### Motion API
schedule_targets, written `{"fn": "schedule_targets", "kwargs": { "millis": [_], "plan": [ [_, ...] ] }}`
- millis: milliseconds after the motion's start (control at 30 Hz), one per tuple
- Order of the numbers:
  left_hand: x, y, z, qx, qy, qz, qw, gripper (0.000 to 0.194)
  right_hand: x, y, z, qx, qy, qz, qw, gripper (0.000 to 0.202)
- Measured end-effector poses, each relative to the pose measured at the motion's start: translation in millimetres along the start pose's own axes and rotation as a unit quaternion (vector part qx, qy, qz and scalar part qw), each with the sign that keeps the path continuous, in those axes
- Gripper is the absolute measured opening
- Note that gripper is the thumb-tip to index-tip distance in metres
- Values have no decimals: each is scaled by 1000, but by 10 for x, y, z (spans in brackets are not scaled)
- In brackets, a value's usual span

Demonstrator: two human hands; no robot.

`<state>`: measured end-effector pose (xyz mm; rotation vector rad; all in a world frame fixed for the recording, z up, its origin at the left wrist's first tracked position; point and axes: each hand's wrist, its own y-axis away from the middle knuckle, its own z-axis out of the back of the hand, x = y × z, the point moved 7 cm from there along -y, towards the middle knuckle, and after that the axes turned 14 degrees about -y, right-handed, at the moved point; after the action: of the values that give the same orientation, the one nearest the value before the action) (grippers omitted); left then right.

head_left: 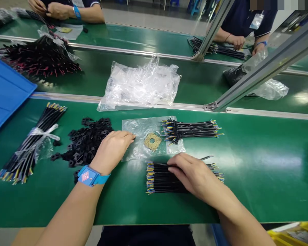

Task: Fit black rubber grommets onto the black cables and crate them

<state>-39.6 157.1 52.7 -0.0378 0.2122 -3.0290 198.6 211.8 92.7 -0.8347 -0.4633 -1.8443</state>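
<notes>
My right hand (195, 176) reaches over a row of short black cables (164, 179) with blue and yellow wire ends, thumb and forefinger closed on a cable at the row's far side. My left hand (114, 148), wearing a blue wrist strap (92, 176), is beside a heap of small black plastic clips (79, 143). Its fingers are together, tips over a clear plastic bag (133, 126); whatever they hold is hidden. On that bag lies a tan square pad with a round hole (146, 142). Cables with black clips near their left ends (197, 129) lie partly on the bag's right side.
At the left lies a tied cable bundle (41, 136), near a blue bin (7, 92). A filled clear bag (143, 83) rests across the rail ahead. A metal post (261, 65) slants up at the right. Two people work opposite, near a pile of black-and-red wires (38, 58).
</notes>
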Motion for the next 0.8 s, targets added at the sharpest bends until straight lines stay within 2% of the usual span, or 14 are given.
{"fn": "schedule_targets", "kwargs": {
  "millis": [67, 200, 333, 433, 533, 600, 700, 767, 800],
  "plan": [
    [-10, -2, 14, 13, -18, -4, 1000, 43, -113, -58, -23, -54, 57, 13, 997, 23],
    [-19, 50, 12, 32, -26, -20, 999, 52, -292, -170, -178, -78, 160, 24, 984, 29],
    [15, 125, -8, 21, -2, -21, 1000, 60, -366, -231, -258, -65, 201, 4, 977, 29],
    [62, 131, -25, 17, 14, -7, 1000, 52, -362, -242, -272, -53, 210, -5, 976, 27],
    [102, 97, 67, -20, 44, 32, 998, 46, -355, -241, -272, -38, 220, -9, 975, 27],
    [103, 81, 181, -59, 106, 63, 991, 45, -355, -238, -270, -30, 225, -9, 974, 26],
    [85, 79, 243, -69, 265, 123, 954, 42, -354, -230, -254, -28, 233, 0, 972, 28],
    [60, 89, 163, -45, 393, 175, 902, 44, -322, -218, -208, -53, 229, 16, 972, 30],
    [41, 97, 99, -32, 457, 202, 865, 47, -291, -206, -166, -79, 219, 28, 972, 30]
  ]
}}
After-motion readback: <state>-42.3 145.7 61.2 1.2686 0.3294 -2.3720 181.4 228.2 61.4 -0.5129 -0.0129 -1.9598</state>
